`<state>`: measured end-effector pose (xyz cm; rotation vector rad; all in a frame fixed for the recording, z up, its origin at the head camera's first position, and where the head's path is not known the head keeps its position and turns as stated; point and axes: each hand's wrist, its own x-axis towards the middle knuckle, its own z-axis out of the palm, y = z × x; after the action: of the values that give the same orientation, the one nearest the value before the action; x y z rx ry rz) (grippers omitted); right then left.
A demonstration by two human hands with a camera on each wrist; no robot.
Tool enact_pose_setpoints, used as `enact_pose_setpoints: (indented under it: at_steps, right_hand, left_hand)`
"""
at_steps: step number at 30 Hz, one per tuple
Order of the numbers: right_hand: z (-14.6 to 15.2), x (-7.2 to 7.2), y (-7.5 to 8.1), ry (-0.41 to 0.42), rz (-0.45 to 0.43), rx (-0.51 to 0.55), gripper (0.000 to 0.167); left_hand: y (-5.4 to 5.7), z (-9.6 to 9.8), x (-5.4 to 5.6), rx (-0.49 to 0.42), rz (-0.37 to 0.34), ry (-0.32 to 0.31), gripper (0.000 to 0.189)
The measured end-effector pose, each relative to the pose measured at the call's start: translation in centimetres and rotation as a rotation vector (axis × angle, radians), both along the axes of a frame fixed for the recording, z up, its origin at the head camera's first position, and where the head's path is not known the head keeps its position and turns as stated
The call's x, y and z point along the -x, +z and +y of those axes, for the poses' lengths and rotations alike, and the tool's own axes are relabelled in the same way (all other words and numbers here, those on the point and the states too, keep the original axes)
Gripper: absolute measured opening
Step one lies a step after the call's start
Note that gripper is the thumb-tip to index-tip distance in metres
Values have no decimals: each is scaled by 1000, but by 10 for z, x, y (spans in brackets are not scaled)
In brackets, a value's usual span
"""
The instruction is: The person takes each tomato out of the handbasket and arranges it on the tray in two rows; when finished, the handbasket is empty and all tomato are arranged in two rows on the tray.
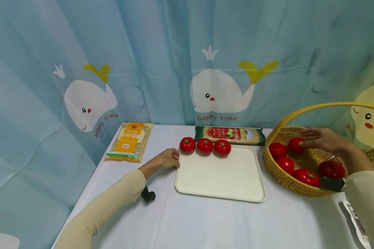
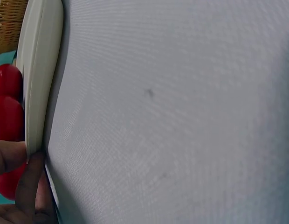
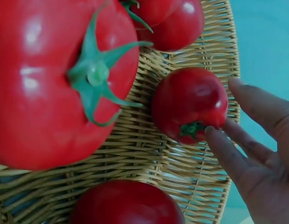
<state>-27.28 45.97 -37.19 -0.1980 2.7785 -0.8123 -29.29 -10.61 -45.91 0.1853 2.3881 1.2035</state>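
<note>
Three red tomatoes [image 1: 204, 146] with green stems stand in a row along the back edge of a cream rectangular tray [image 1: 221, 176]. My left hand [image 1: 168, 158] pinches the tray's left rim; in the left wrist view the thumb and a finger lie on either side of the rim. Over at the right, my right hand [image 1: 324, 141] reaches into a wicker basket [image 1: 277, 169] holding several tomatoes. Its fingertips are right at one tomato [image 3: 189, 105] by the basket's far wall, the thumb spread apart from it.
A green-ended noodle packet [image 1: 230, 135] lies behind the tray. To the left is a yellow grain packet [image 1: 129, 141]. A small black object [image 1: 148, 194] sits by the left forearm. The basket's tall handle [image 1: 318, 105] arches above the right hand, and a white strip [image 1: 356, 224] lies near the right sleeve.
</note>
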Motion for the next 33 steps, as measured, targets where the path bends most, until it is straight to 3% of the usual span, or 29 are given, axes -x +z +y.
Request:
enact_pose_setpoints:
  at_steps: [9,21,33]
  right_hand:
    - [6,7,-10,25,12,-26,60]
    - [4,12,-13,14,-43,-142,74]
    - [-3,21,-20,36,-72,-158,87]
  left_hand:
    - [-2,1,0,-1,-6,-8,44]
    - [-2,2,0,18,-4,-1,45]
    - [2,2,1,16,-2,5,45]
